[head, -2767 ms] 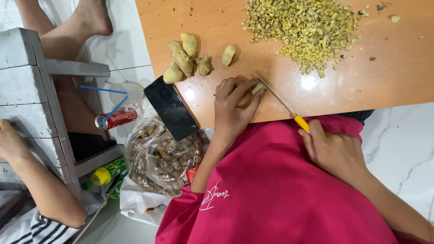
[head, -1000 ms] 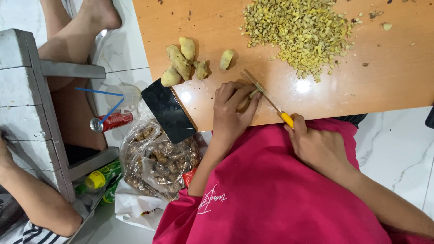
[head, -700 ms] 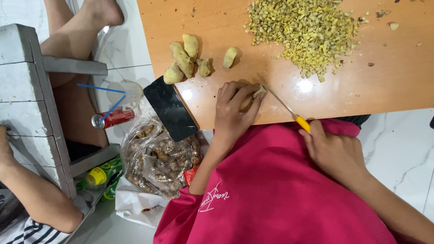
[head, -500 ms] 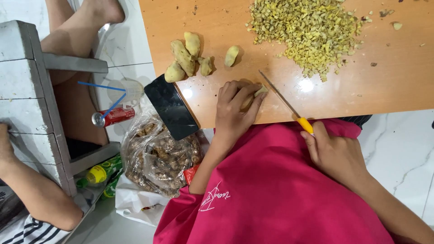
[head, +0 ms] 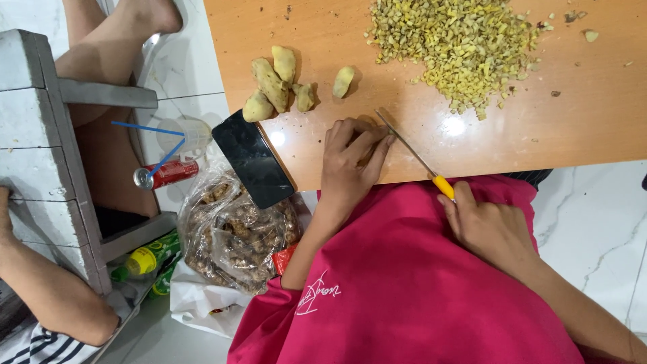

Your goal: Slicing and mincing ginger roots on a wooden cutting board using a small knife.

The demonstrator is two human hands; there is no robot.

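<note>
The cutting step is in hand: the left hand (head: 347, 162) lies curled over a piece of ginger on the wooden board (head: 593, 101), fingers bent down so the piece itself is almost wholly hidden beneath them, while the right hand (head: 488, 226) grips the yellow handle of a thin knife (head: 411, 149) whose blade runs up toward eleven o'clock and meets the left fingertips. The ginger being cut sits at the near edge of the board, just under that left hand. At twelve to one o'clock from the hands lies a broad heap of chopped ginger (head: 458, 44); at ten to eleven o'clock, four peeled whole pieces (head: 283, 84) wait, well apart from the heap. A black phone (head: 253, 158) overhangs the board's left corner, touching a clear bag of unpeeled roots (head: 236, 232) below it. The next stroke, by my judgement, calls for a short, steady press with the fingertips tucked back — the blade stands very close to them — then shifting the grip along the piece.
</note>
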